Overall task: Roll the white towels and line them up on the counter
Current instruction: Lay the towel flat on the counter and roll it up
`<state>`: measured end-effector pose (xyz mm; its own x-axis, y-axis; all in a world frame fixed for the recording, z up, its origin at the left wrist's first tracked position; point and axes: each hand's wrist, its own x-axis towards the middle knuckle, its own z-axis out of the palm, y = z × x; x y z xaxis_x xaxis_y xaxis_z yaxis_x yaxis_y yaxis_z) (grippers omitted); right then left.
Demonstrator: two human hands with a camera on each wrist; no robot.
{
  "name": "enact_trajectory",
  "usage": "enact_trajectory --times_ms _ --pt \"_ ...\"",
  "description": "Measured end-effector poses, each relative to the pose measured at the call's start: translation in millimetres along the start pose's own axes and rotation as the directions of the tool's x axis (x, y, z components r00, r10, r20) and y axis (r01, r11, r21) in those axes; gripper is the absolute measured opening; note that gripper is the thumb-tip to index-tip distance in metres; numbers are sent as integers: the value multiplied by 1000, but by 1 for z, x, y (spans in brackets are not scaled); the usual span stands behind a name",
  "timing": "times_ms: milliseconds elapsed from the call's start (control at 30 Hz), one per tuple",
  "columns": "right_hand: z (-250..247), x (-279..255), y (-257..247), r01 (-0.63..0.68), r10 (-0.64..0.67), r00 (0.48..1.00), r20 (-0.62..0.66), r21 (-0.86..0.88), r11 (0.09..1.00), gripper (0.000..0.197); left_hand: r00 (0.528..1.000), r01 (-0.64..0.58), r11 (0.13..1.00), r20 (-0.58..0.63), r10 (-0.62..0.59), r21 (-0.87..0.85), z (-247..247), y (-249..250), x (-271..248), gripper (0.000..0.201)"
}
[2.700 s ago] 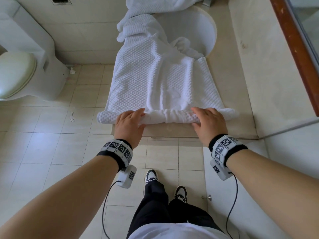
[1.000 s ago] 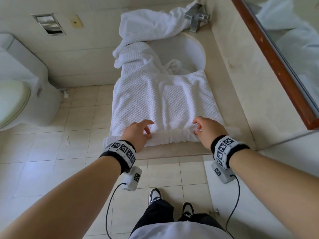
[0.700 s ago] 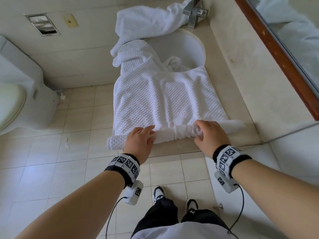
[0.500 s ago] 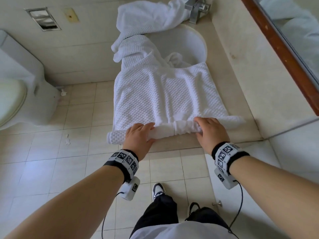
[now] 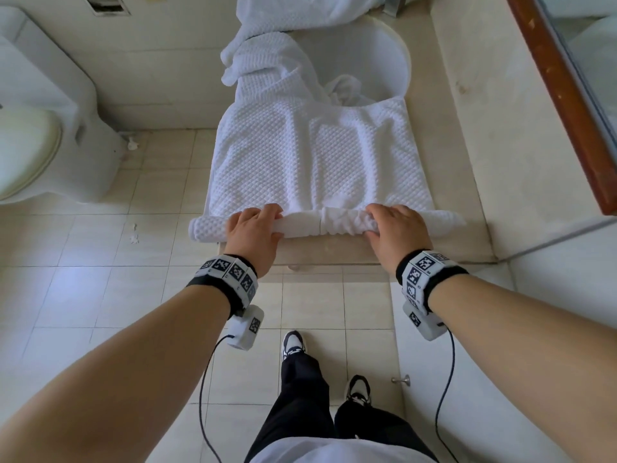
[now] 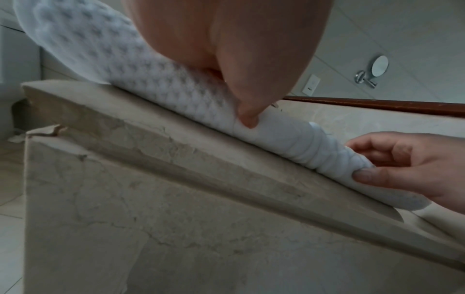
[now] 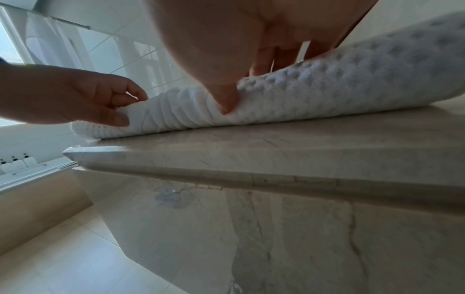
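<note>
Left hand (image 5: 252,232), right hand (image 5: 395,230), gripping waffle-textured towel roll (image 5: 320,225)

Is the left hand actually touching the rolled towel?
Touching. The left wrist view shows the left hand on the towel, thumb pressing into the roll.

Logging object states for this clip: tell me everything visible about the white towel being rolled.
The white towel is thick, waffle-textured cloth, spread flat along the counter. Its near edge is wound into a thin roll at the counter's front lip; the roll's left end overhangs the counter's side. Its far end bunches and droops into the sink. The left hand and the right hand grip the roll, thumbs pressed into its front.
</note>
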<state>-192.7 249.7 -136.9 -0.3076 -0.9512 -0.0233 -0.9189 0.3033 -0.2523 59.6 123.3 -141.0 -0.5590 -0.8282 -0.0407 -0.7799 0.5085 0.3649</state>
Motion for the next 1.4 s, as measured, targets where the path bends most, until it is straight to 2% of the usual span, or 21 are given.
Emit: enact_trajectory --times_ms 267,400,567,733,933,1100,1267,1400 --pt "-11 10 10 -58 40 986 164 105 993 49 977 56 996 210 -40 -69 -17 -5 12 37" --pt "-19 20 12 -105 68 964 256 137 985 48 962 105 988 263 -73 -112 -24 -6 18 38" --pt "-26 39 14 -207 113 910 398 203 957 54 928 200 963 349 -128 -180 -30 -5 35 54" --pt "-21 56 17 -228 121 882 456 188 955 59 917 243 942 372 -145 -231 -26 -10 50 60" --pt "-14 70 22 -282 169 910 377 268 921 62 909 288 908 386 -159 -304 -21 -22 66 58" --pt "-14 71 23 -272 168 916 364 255 928 59 934 253 901 333 -131 -353 -20 -26 73 48" --pt "-19 64 17 -226 161 955 248 262 938 48 958 214 902 260 -119 -376 -22 -24 72 44" --pt "-19 53 0 -134 100 985 140 255 958 31 971 191 942 194 -139 -278 -23 -16 64 46"
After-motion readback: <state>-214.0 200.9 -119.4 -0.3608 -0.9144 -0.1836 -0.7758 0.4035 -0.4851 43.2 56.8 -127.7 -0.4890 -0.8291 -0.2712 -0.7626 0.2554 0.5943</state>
